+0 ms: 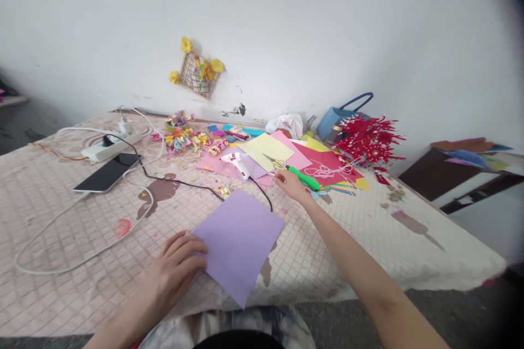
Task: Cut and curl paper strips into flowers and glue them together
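A purple sheet of paper [241, 242] lies at the table's front edge, one corner over the edge. My left hand [180, 264] rests at its left side, fingertips on the sheet and fingers lying flat. Farther right, my right hand [290, 184] reaches to the scissors [305, 177] with green handles, its fingers closed together beside the blades; whether they grip anything is too small to tell. Under the scissor tips is a pale yellow sheet [262, 150]. A white glue gun [237, 165] lies just left of my right hand.
A phone [108, 173] and a power strip [108, 147] with looping cables lie at the left. Paper scraps [184, 140] are heaped at the back. Red sheets [327, 166], a red beaded bundle [368, 142] and a blue bag [331, 120] are at the right.
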Demonstrator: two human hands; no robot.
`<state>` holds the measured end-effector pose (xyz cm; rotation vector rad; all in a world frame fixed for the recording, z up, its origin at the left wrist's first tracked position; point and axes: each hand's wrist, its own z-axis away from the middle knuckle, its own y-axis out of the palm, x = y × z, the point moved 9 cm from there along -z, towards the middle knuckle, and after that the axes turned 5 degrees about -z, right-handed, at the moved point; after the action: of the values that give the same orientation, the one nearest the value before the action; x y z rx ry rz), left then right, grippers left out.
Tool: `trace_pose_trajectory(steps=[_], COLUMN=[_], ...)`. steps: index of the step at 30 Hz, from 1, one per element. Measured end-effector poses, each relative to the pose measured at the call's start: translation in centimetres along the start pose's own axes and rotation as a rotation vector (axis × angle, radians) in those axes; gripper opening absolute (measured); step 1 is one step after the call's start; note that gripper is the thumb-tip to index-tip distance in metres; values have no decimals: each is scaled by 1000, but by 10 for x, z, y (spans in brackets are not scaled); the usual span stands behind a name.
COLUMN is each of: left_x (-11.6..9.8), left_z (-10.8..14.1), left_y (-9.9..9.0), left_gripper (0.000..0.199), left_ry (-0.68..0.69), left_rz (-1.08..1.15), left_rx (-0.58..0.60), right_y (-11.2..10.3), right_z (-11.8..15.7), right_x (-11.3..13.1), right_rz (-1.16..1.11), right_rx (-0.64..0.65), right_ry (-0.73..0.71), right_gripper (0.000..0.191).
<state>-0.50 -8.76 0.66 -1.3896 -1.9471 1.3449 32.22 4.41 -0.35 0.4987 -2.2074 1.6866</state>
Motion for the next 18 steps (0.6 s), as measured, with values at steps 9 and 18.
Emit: trace_pose_trajectory(steps=[9,18], left_x=[49,76], left_z=[11,40], left_y=[-25,-13], left_gripper=[26,33], left_ry=[-298,-763], left_rz=[4,382], left_rx=[-230,-107], right_y=[-35,-9], right_z=[-67,-110], right_x=[-49,-53], right_rz=[169,113], right_rx=[0,107], right_ry=[183,313], right_gripper=[31,31])
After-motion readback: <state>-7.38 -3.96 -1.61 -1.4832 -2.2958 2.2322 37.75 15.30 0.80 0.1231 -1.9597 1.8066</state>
